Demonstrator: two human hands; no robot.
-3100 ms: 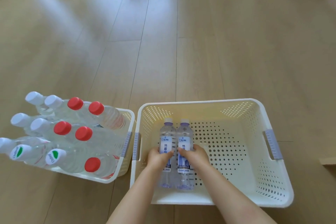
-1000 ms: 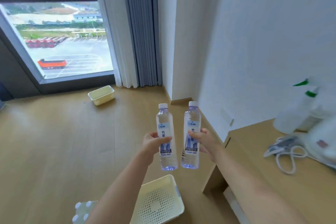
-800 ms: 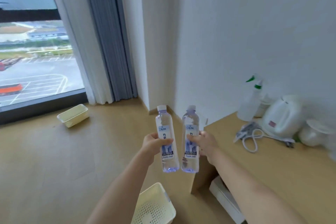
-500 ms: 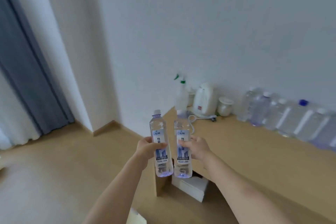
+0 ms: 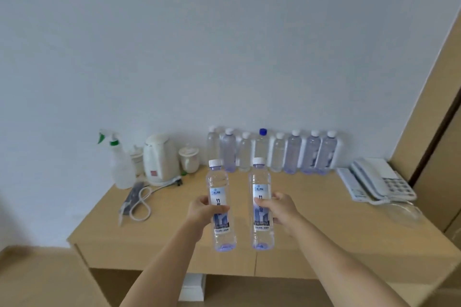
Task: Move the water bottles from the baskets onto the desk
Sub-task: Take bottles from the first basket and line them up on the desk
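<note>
Head view, looking down across a wooden tabletop point(image 5: 324, 222) set against a pale wall.

Left hand point(image 5: 203, 209) grasping the left water bottle point(image 5: 220, 207) around its labelled middle, thumb lying across the label; bottle being held upright, white cap at 12 o'clock, base hanging in the air above the tabletop's near edge.

Right hand point(image 5: 280, 209) grasping the right water bottle point(image 5: 261, 207) likewise around the label, fingers curling in from the 3 o'clock side; bottle upright, white-capped, also held off the surface.

Both held bottles standing side by side, near each other but apart, with a clear gap between them. Both forearms reaching in from 6 o'clock.

At 12 o'clock from the hands, a row of bottles point(image 5: 274, 152) standing upright along the wall on the tabletop, mostly white-capped, one blue-capped bottle point(image 5: 262, 147) near the middle of the row.

At 10 o'clock, a white kettle point(image 5: 161, 159) sitting on its base, with a white cup point(image 5: 189, 158) just beside it toward the row and a spray bottle point(image 5: 121, 164) with green trigger parts on its other side. White cord point(image 5: 142, 203) looping over the tabletop in front of the kettle, with a grey plug block point(image 5: 133, 195) lying beside the loop.

At 2 o'clock, a white telephone point(image 5: 374, 182) resting near the tabletop's far right corner, handset lying in its cradle.

Wooden panel point(image 5: 429, 132) rising at 3 o'clock.
</note>
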